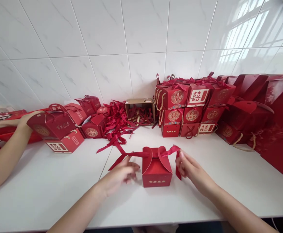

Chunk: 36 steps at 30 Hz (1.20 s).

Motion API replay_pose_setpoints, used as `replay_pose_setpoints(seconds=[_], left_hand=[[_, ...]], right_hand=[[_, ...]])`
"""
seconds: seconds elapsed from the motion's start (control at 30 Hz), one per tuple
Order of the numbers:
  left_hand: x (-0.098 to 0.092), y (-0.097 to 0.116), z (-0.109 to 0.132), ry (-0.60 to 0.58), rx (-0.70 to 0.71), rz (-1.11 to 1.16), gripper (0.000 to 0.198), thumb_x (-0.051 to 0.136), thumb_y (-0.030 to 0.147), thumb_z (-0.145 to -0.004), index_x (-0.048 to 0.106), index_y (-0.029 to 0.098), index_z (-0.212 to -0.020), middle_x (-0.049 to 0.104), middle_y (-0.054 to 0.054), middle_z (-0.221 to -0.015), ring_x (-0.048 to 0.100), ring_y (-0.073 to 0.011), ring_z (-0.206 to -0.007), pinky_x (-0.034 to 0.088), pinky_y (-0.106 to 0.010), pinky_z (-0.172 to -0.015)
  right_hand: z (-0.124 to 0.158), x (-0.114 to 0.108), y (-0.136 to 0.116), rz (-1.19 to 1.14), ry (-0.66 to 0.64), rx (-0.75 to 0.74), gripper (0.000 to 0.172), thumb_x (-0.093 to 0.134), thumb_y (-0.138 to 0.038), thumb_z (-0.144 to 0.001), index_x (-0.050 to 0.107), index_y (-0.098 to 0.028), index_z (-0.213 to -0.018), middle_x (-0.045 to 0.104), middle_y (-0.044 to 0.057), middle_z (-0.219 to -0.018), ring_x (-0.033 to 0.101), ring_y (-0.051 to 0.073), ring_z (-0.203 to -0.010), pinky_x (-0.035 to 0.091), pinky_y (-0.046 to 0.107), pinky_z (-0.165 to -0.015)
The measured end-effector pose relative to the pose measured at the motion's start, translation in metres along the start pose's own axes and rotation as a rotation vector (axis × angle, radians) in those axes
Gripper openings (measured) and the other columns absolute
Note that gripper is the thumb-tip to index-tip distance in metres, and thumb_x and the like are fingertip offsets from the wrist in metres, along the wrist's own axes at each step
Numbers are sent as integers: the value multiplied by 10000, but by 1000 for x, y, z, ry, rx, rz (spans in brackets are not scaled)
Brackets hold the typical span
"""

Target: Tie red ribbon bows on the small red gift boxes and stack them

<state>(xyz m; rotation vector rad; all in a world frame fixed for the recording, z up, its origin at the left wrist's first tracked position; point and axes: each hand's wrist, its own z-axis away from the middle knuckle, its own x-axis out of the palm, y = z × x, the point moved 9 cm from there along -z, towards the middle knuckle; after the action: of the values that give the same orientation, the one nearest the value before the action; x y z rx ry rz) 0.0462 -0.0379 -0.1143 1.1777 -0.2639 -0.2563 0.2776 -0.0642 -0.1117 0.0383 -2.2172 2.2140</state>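
Note:
A small red gift box [157, 174] stands upright on the white table between my hands, its curved top flaps folded together and gold characters on its front. A red satin ribbon [141, 154] runs through the top and comes out on both sides. My right hand [186, 165] pinches the ribbon's right end beside the box, and a short tail hangs below the fingers. At the left of the box, my left hand [122, 171] is slightly blurred; its forefinger and thumb side are at the ribbon where it bends, with the other fingers loosely curled.
Behind are a heap of red ribbons [116, 118] and a cardboard box [140, 102] of ribbon pieces. Finished red boxes [174, 115] are stacked at back right beside large red bags [279, 129]. At left, another person's arm [7, 158] reaches toward more red boxes [65, 142].

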Motion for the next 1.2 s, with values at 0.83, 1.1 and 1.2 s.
replay_pose_setpoints(seconds=[0.83,1.1,1.2], left_hand=[[-75,60,31,522,526,562,275,828,266,-622,591,165,-719,627,53,-617,656,-96,-574,389,-142,-424],[-44,147,62,484,890,271,283,755,405,-687,641,150,-723,603,16,-598,576,-95,-514,355,-181,-410],[-20,177,70,433,994,197,215,780,279,-661,685,151,-805,605,15,-641,528,-74,-540,335,-160,-397]], right_hand=[[13,-54,-57,-422,445,-331,208,745,-378,-736,604,-234,-788,567,-46,-605,513,86,-544,468,233,-581],[7,-34,-139,-264,328,-533,183,731,-378,-740,637,-240,-817,620,-18,-747,562,115,-643,486,271,-633],[-1,-18,-165,-145,255,-555,217,706,-413,-757,618,-216,-727,596,-11,-710,530,110,-626,470,265,-622]])
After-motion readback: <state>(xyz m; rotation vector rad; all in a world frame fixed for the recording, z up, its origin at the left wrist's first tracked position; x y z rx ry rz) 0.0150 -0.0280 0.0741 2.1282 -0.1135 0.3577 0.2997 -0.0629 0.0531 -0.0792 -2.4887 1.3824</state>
